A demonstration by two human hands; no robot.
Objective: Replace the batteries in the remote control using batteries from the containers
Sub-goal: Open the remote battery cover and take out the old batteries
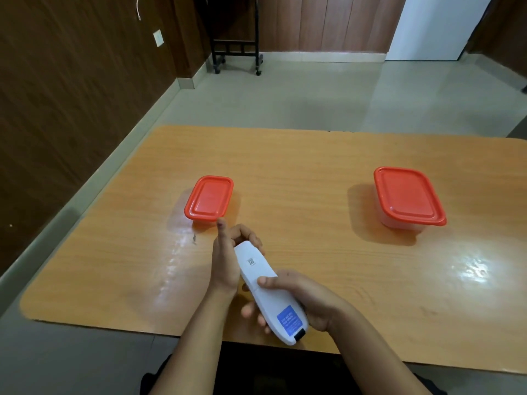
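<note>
White remote control (268, 292), back side up, is held just above the wooden surface (313, 172): left hand (228, 260) curled round its far end, right hand (302, 297) clamping the near end, thumb on the cover seam. Firm thumb pressure should slide the cover off. Red-lidded containers (209, 198) wait closed beyond both hands.

Between containers: bare table (299, 195); open passage
Left: small lidded container (209, 198)
Right: larger lidded container (408, 197)
</note>
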